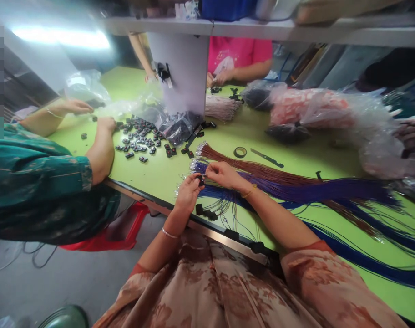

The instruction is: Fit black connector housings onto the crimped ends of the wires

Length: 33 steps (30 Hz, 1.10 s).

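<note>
My left hand (187,192) is closed in a pinch on a small black plastic connector (199,180) near the table's front edge. Right beside it, the fingertips of my right hand (222,175) are pinched on what looks like a thin wire, its end close to the connector; the fingers partly hide it. Under and behind my hands lie bundles of purple-blue wires (279,187) and brown wires (235,159), with silvery terminals (194,164) at their left ends. Several black connectors (206,212) with wires on them rest below my hands at the edge.
Loose black connectors (139,136) are spread left of centre, by a plastic bag (182,125). A tape roll (240,152) and a flat blade (267,157) lie beyond the wires. Bagged parts (310,107) fill the back right. A co-worker's arm (103,148) rests at left; another person (241,59) sits opposite.
</note>
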### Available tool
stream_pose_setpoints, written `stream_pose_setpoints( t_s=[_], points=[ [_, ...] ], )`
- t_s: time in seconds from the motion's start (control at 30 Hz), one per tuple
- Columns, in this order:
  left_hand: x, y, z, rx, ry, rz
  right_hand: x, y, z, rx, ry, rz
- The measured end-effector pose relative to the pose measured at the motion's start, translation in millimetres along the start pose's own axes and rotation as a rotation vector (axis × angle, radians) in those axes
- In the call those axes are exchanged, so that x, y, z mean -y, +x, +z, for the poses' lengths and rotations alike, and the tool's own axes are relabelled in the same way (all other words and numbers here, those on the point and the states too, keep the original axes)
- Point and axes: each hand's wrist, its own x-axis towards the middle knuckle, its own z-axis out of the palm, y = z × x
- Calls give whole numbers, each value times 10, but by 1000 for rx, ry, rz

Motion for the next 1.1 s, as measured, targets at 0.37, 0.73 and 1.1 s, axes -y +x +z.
stream_pose_setpoints(
  t_s=[0.37, 0.73, 1.1],
  points=[
    [8, 6, -7, 21, -5, 13, -89, -124, 107, -41, -133, 35],
    [-2, -40, 35, 21, 77, 34, 22, -164, 100, -35, -238, 26],
    [-20, -14, 32, -17, 108, -6, 70, -220, 63, 66, -378, -77]
  ],
)
